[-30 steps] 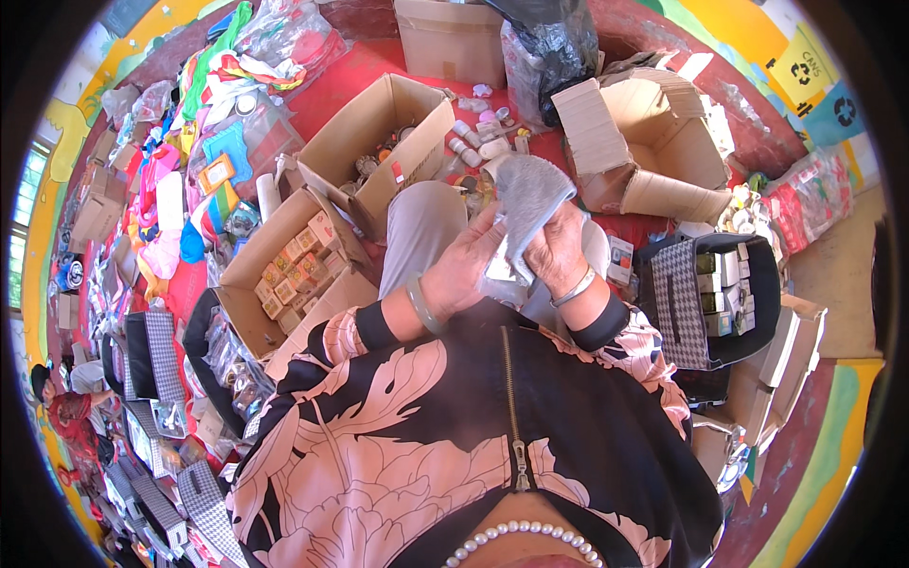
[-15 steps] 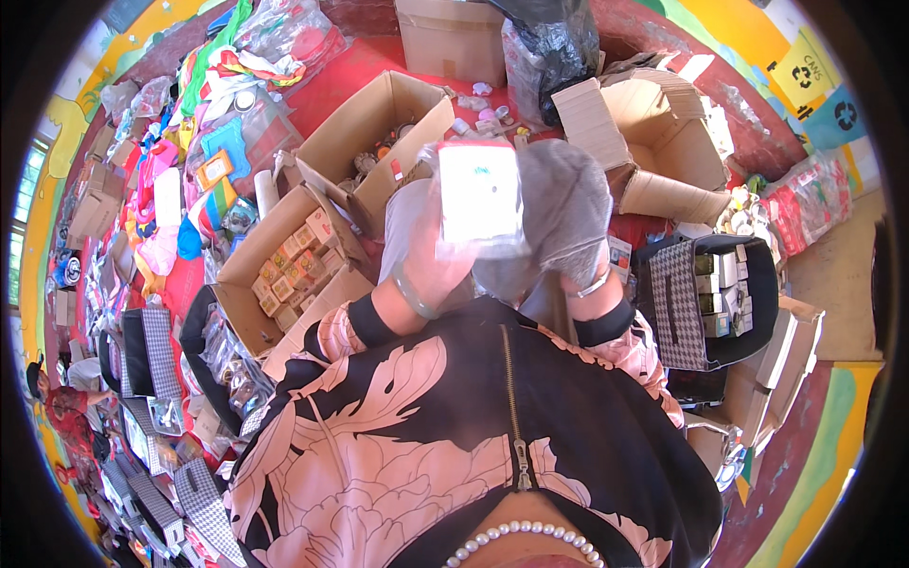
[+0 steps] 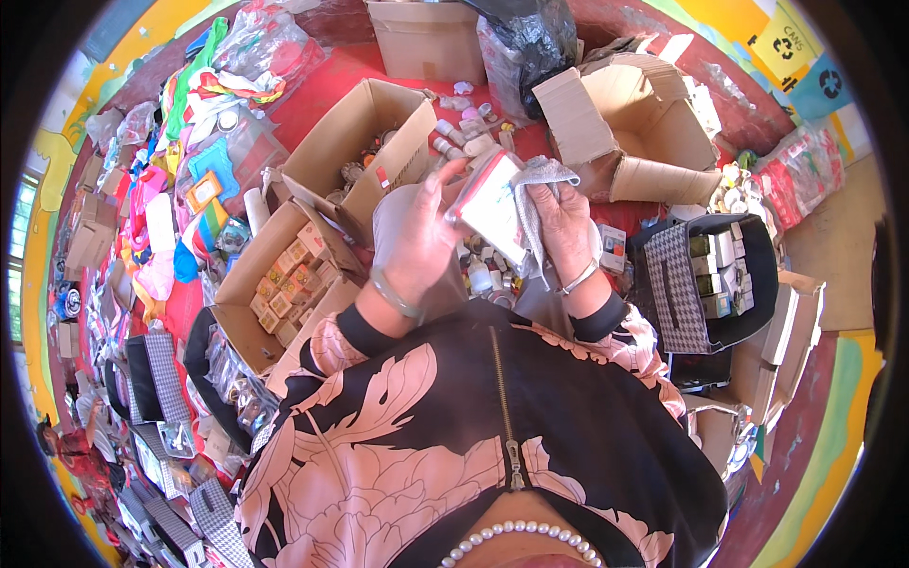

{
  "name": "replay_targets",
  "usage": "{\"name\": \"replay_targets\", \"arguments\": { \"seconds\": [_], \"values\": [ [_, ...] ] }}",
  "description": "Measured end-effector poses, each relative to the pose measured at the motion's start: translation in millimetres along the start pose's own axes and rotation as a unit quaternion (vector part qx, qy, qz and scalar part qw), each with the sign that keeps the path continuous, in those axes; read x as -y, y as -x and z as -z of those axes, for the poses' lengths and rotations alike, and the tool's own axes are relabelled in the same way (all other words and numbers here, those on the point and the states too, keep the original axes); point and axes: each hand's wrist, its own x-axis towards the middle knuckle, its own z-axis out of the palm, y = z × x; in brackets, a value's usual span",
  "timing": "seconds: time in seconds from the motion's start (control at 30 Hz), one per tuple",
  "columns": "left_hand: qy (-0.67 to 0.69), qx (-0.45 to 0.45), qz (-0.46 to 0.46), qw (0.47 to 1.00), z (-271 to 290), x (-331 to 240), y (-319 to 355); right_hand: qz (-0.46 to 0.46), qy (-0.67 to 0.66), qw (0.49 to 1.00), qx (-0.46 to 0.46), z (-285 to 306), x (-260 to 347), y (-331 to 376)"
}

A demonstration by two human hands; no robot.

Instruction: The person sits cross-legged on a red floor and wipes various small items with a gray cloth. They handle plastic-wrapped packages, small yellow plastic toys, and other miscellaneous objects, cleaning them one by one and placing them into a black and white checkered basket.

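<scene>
Clasping one grey cloth [image 3: 547, 172] against one packet [image 3: 494, 210]: right fingers [image 3: 550, 205] curled, left fingers [image 3: 437, 183] spread.

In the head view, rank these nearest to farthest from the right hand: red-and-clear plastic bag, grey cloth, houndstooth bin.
1. Grey cloth: gripped in the right hand.
2. Houndstooth bin: to the right, with small boxes inside.
3. Red-and-clear plastic bag: farther out, upper right.
</scene>
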Motion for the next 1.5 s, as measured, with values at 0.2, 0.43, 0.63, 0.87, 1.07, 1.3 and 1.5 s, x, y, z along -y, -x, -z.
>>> {"name": "replay_targets", "arguments": {
  "seconds": [0.2, 0.43, 0.63, 0.87, 1.07, 1.3, 1.5],
  "values": [
    [-0.187, 0.080, 0.136, 0.970, 8.3, 0.9, -1.5, 0.130, 0.334, 0.931, 0.065, 4.3, 15.1, -2.0],
    [-0.117, 0.039, 0.096, 0.988, 8.4, 0.1, 8.8, -0.006, -0.012, 0.999, -0.044, 37.5, 11.7, -28.1],
    [-0.082, -0.037, -0.051, 0.995, 9.5, -4.7, 7.6, -0.102, -0.517, 0.828, 0.190, 39.9, 29.1, -12.7],
    [-0.294, -0.028, -0.124, 0.947, 11.9, 17.1, 14.1, 0.114, -0.011, 0.991, 0.069, -12.7, 33.7, 8.4],
    [-0.308, 0.011, -0.121, 0.944, -0.7, 27.0, 15.6, 0.105, -0.124, 0.987, -0.006, -13.5, -8.4, 1.0],
    [-0.269, 0.034, -0.097, 0.958, -6.3, 25.1, 16.5, 0.137, -0.058, 0.985, -0.086, -7.7, 3.3, -1.7],
    [-0.248, 0.039, -0.091, 0.964, -11.2, 22.8, 16.4, 0.124, -0.078, 0.984, -0.100, -7.5, 9.1, -3.3]
  ]
}}
